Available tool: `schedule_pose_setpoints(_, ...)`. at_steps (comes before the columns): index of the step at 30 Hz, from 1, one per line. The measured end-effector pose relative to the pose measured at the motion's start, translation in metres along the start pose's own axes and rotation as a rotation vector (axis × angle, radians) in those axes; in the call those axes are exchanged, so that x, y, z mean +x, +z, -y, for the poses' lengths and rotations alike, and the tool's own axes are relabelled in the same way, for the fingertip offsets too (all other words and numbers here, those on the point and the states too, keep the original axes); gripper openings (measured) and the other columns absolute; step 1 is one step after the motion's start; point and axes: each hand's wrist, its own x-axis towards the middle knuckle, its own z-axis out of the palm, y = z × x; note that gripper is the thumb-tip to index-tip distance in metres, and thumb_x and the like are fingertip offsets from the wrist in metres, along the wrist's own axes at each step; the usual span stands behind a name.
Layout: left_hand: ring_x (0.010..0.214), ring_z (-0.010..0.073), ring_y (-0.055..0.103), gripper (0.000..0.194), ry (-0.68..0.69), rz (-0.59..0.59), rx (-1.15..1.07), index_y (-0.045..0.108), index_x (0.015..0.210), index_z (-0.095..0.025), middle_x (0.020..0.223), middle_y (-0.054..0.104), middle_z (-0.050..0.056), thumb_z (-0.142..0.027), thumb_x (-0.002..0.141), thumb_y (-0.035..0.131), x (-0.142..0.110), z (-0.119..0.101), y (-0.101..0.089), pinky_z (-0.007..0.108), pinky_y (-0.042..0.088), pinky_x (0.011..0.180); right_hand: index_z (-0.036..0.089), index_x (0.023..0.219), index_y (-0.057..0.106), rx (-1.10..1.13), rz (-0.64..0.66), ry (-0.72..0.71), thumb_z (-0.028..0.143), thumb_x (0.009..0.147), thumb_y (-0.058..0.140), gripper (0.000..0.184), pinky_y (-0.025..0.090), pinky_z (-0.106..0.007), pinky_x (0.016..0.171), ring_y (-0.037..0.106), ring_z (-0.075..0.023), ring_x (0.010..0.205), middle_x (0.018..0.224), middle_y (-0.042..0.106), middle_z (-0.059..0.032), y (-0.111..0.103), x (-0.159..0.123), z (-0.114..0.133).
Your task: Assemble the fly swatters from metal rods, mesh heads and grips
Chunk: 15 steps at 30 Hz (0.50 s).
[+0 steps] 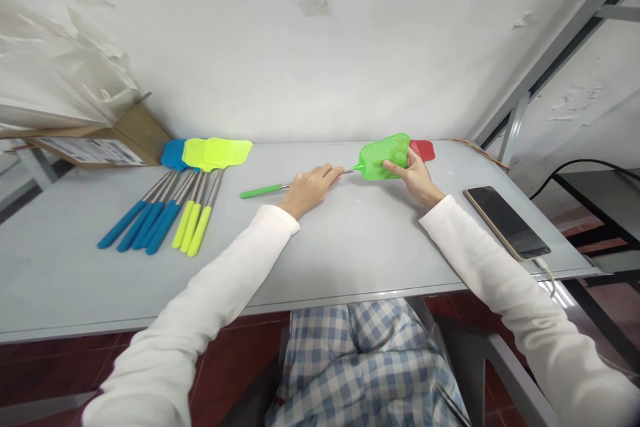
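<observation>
The person's left hand [310,190] lies over the thin metal shaft of a green plastic fly swatter [384,156], its fingers stretched along the shaft toward the head; whether they close around the shaft cannot be told from this view. The right hand [413,177] has hold of the swatter's mesh head, with the thumb pressed on the face and the fingers behind it. The swatter lies level just above the grey bench [320,267], its green grip [260,191] pointing toward a fanned row of blue swatters [150,213] and yellow-green swatters [195,223]. A red swatter head [423,150] sits just behind the green one. Several things could go wrong here. Twisting or pulling hard at the narrow neck could bend the shaft or strain the joint with the plastic head. The mesh could flex under the thumb and slip from the hand. If the swatter swung left, its grip could knock the neat row out of line. A careless sweep of the right forearm could also push the smartphone [506,222], which lies near the bench edge with its cable [545,273] trailing over, off the bench.
</observation>
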Motion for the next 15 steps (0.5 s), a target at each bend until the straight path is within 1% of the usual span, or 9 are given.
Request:
schedule_pose_setpoints(5, 0.096, 0.0214, 0.063, 0.045, -0.001, 0.003, 0.014, 0.058, 0.127, -0.027, 0.105, 0.065, 0.01, -0.041, 0.102, 0.023, -0.0004, 0.0003, 0.001, 0.03, 0.038, 0.059, 0.025, 0.117, 0.064, -0.007, 0.015, -0.019, 0.041, 0.061, 0.086, 0.062, 0.056, -0.036, 0.086, 0.069, -0.0205, 0.096, 0.107, 0.073, -0.0038, -0.0017, 0.0005, -0.0011)
schedule_pose_setpoints(11, 0.1, 0.0211, 0.064, 0.047, 0.016, 0.011, 0.059, 0.055, 0.131, -0.027, 0.108, 0.066, 0.01, -0.04, 0.103, 0.02, -0.001, 0.0019, -0.0002, 0.029, 0.037, 0.059, 0.025, 0.115, 0.064, -0.023, 0.022, -0.025, 0.041, 0.061, 0.086, 0.06, 0.057, -0.036, 0.086, 0.069, -0.021, 0.095, 0.105, 0.074, -0.004, -0.0022, -0.0002, -0.0013)
schedule_pose_setpoints(15, 0.098, 0.0211, 0.064, 0.046, 0.019, 0.023, 0.035, 0.055, 0.131, -0.027, 0.109, 0.066, 0.01, -0.041, 0.103, 0.022, -0.0007, 0.0026, -0.0015, 0.029, 0.039, 0.06, 0.026, 0.114, 0.064, -0.014, 0.024, -0.04, 0.042, 0.062, 0.086, 0.059, 0.057, -0.035, 0.086, 0.069, -0.0204, 0.094, 0.104, 0.074, -0.0035, -0.0006, -0.0017, -0.0006)
